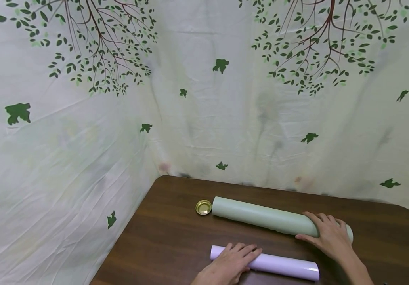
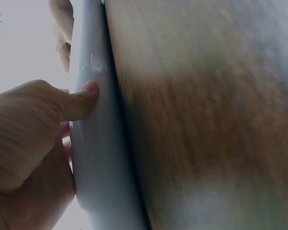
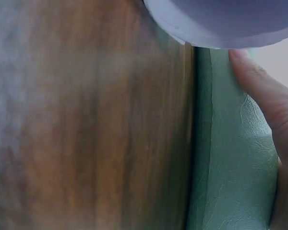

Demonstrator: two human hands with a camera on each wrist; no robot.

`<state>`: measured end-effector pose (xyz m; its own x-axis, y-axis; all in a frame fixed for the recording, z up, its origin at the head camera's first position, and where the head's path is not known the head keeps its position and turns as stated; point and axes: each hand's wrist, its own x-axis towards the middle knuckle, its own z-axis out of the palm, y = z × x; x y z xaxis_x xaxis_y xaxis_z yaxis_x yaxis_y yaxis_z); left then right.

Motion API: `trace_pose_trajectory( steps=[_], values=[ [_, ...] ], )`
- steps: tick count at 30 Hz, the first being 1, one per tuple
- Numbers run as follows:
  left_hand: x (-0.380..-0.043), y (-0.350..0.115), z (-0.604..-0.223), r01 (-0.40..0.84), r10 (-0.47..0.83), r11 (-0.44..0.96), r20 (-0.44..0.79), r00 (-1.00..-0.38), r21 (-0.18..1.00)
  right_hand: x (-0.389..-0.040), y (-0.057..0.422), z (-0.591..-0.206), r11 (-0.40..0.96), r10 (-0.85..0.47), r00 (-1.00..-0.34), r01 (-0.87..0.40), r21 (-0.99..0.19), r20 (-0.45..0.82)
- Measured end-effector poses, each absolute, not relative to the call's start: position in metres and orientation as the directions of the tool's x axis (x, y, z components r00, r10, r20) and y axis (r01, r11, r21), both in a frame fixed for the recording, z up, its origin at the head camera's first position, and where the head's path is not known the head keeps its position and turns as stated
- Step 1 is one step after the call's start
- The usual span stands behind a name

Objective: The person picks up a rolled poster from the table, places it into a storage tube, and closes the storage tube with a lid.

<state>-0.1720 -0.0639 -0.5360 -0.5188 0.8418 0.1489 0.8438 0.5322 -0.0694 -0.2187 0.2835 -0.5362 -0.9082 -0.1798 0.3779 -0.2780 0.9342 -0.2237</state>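
My left hand (image 1: 230,264) grips a glossy light-purple roll (image 1: 286,266) near its left end, lying on the table toward me. In the left wrist view, the thumb lies along the near side of the purple roll (image 2: 101,158) and the other fingers go behind it. Farther back lies a longer, thicker pale-green roll (image 1: 261,214). My right hand (image 1: 329,236) holds the green one near its right end, thumb on the near side and fingers over the top. The right wrist view shows the textured green surface (image 3: 235,167) beside the open, hollow purple end (image 3: 230,24).
A small round gold lid or dish (image 1: 203,208) sits right by the green roll's left end. Both rolls rest on a dark brown wooden table (image 1: 161,233) with rounded corners. Behind stands a pale cloth backdrop (image 1: 197,130) printed with branches and leaves.
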Motion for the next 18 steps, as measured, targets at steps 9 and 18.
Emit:
trace_pose_trajectory(
  steps=[9,18],
  values=[
    [-0.1745,-0.0664,-0.5353,0.854,0.85,0.514,0.183,-0.495,-0.079,-0.2177,0.282,-0.537,0.939,-0.179,-0.91,-0.272,-0.212,0.373],
    [-0.1749,-0.0672,-0.5356,0.862,0.852,0.504,0.188,-0.488,-0.049,-0.2156,0.2807,-0.5385,0.945,-0.186,-0.898,-0.274,-0.178,0.398]
  ],
)
